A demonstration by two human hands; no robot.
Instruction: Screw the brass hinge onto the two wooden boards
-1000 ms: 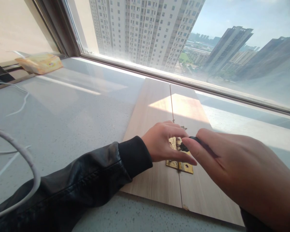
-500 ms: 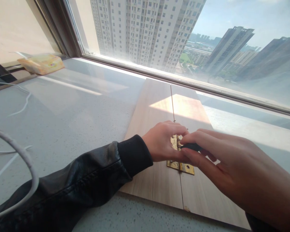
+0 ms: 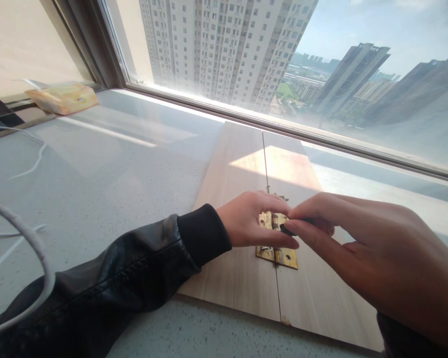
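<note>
Over the brass hinge (on two boards), right hand pinches a black tool, left hand pressing

Two hands at a brass hinge on wooden boards by a high window

The left hand, in a black leather sleeve, rests on the brass hinge that spans the seam between two wooden boards lying on the grey speckled desk. The right hand pinches a small black tool just above the hinge. White cables lie at the left, a yellow packet near the window frame, tower blocks beyond.
</note>
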